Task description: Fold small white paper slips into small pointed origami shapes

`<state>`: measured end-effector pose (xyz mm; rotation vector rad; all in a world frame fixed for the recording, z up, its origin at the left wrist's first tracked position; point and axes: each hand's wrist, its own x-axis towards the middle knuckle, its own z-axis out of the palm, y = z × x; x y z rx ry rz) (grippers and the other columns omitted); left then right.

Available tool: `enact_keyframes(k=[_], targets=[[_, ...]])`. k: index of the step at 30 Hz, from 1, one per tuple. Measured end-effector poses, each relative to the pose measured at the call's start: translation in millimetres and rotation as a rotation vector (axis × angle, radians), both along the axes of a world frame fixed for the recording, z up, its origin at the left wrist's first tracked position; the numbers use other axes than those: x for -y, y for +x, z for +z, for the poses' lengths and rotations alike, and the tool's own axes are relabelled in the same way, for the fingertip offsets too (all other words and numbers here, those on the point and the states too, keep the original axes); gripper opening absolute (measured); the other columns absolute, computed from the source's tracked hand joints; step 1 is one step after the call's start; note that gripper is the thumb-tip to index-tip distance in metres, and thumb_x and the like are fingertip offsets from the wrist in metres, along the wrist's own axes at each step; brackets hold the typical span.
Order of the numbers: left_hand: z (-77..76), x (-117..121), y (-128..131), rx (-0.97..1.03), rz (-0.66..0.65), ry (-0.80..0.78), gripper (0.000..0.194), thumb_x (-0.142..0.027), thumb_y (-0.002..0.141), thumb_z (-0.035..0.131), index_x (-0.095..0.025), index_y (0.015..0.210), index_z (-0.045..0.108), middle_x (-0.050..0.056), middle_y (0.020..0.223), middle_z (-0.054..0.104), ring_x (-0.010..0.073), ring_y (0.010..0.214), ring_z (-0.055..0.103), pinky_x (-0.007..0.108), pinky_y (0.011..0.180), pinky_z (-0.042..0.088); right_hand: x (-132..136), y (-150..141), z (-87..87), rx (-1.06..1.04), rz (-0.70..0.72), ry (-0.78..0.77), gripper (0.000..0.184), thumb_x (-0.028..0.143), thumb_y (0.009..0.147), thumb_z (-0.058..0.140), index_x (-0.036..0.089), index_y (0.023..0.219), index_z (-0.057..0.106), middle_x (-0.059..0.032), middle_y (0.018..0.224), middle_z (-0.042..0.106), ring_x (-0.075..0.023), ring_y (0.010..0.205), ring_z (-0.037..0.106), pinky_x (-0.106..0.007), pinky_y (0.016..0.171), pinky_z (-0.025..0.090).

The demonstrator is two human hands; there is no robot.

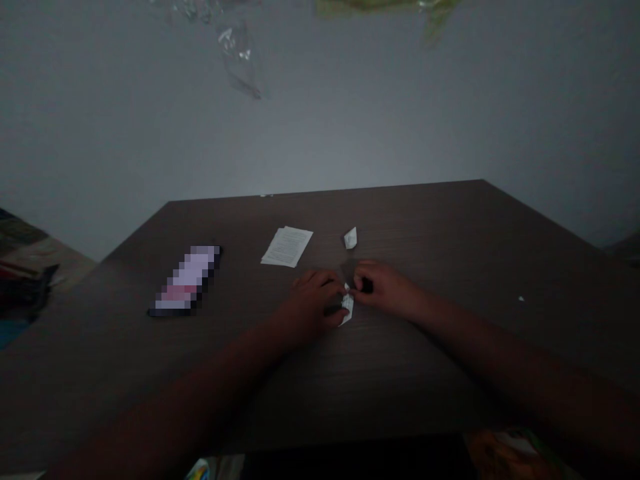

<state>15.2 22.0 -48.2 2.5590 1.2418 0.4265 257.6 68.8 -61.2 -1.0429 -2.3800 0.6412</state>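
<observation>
A small folded piece of paper point(348, 308) with print on it lies on the table between my hands. My left hand point(316, 303) holds it from the left, thumb near its lower part and fingertips near its top. My right hand point(383, 288) is curled at the paper's upper right, with a digit pressed to its top edge. Just beyond the hands lies another folded piece of paper point(351, 238). A stack of printed paper sheets point(287, 247) rests farther to the left.
On the left of the brown table point(425, 220) lies a phone point(186, 281) with its screen lit and blurred. A tiny white scrap point(521, 299) is on the right. The table's far edge meets a pale wall point(350, 120), where clear plastic point(240, 57) hangs.
</observation>
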Motion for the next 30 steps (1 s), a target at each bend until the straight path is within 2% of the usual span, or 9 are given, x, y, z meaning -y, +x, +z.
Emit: enact_keyframes(k=[4, 10, 17, 22, 25, 30], targets=[[5.2, 1, 1, -0.058, -0.094, 0.034, 0.020, -0.022, 0.103, 0.078, -0.027, 0.122, 0.081, 0.005, 0.139, 0.078, 0.0299, 0.135, 0.067, 0.048, 0.116, 0.052, 1, 2, 3.4, 0.045, -0.014, -0.007, 0.027, 0.012, 0.089, 0.081, 0.024, 0.081, 0.058, -0.0004, 0.087, 0.066, -0.0197, 0.082, 0.060, -0.033, 0.077, 0.041], [19.8, 7, 5, -0.163, -0.125, 0.092, 0.013, -0.032, 0.109, 0.075, -0.029, 0.114, 0.086, 0.004, 0.136, 0.082, 0.0333, 0.134, 0.068, 0.051, 0.113, 0.050, 4, 7, 6.5, 0.062, -0.032, 0.022, 0.019, 0.017, 0.093, 0.081, 0.024, 0.087, 0.064, -0.0019, 0.090, 0.070, -0.0218, 0.086, 0.064, -0.034, 0.080, 0.043], [18.9, 8, 8, -0.155, -0.025, -0.026, 0.017, -0.034, 0.107, 0.080, -0.032, 0.122, 0.087, 0.002, 0.139, 0.080, 0.0327, 0.138, 0.066, 0.050, 0.115, 0.053, 13, 5, 8.4, 0.086, 0.037, -0.017, 0.017, 0.012, 0.088, 0.081, 0.023, 0.090, 0.069, -0.0022, 0.092, 0.071, -0.0207, 0.084, 0.066, -0.033, 0.078, 0.045], [16.8, 4, 6, -0.080, 0.014, -0.085, 0.026, -0.032, 0.101, 0.085, -0.027, 0.126, 0.083, 0.006, 0.145, 0.078, 0.0328, 0.141, 0.065, 0.049, 0.122, 0.052, 20, 4, 15.7, 0.107, 0.033, -0.027, 0.015, 0.013, 0.089, 0.079, 0.023, 0.089, 0.068, -0.0025, 0.091, 0.070, -0.0203, 0.082, 0.065, -0.033, 0.078, 0.044], [15.6, 1, 4, -0.079, 0.041, -0.113, 0.028, -0.033, 0.098, 0.087, -0.031, 0.126, 0.082, 0.005, 0.148, 0.077, 0.0339, 0.142, 0.065, 0.052, 0.123, 0.051, 21, 3, 19.2, 0.106, 0.033, -0.047, 0.016, 0.014, 0.087, 0.082, 0.022, 0.090, 0.069, -0.0023, 0.091, 0.070, -0.0205, 0.084, 0.065, -0.033, 0.079, 0.044], [13.9, -1, 2, -0.075, 0.053, -0.121, 0.031, -0.032, 0.097, 0.088, -0.031, 0.126, 0.080, 0.004, 0.148, 0.076, 0.0345, 0.144, 0.064, 0.055, 0.122, 0.051, 15, 3, 15.4, 0.067, -0.001, -0.039, 0.015, 0.016, 0.088, 0.082, 0.022, 0.090, 0.068, -0.0012, 0.091, 0.069, -0.0193, 0.083, 0.063, -0.032, 0.078, 0.043]])
